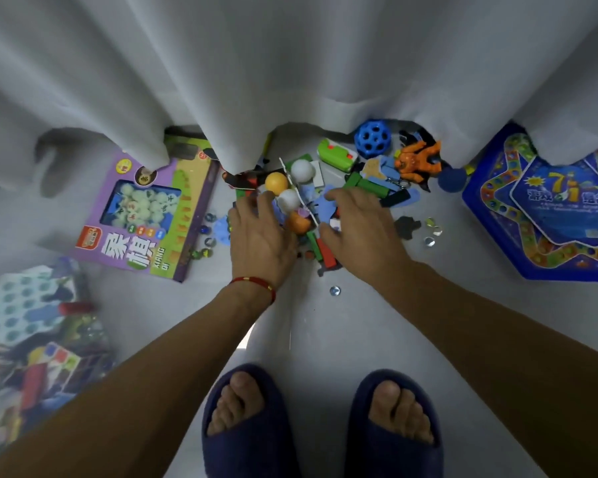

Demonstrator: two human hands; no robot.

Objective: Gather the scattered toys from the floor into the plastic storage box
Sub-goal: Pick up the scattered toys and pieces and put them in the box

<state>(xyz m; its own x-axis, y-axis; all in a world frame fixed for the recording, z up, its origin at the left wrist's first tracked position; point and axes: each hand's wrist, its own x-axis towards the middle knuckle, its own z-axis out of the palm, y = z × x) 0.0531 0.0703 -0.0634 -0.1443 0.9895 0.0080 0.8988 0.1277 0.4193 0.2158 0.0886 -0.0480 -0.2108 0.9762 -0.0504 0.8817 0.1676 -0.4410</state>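
Observation:
A heap of small toys lies on the pale floor by a white curtain: white balls (302, 170), an orange ball (276, 182), green and red blocks (321, 248), blue foam pieces. My left hand (259, 236) rests flat on the heap's left side, fingers spread. On the heap's right side my right hand (359, 225) lies with fingers spread over blue pieces. Neither hand has closed on anything. The plastic storage box (32, 343) at the lower left holds several toys and looks blurred.
A purple chess box (145, 215) lies left of the heap, a blue star-shaped game board (546, 208) to the right. A blue holed ball (373, 138), an orange figure (418, 162), a green toy (337, 155) and glass marbles (335, 290) lie around. My slippered feet (321, 422) stand below.

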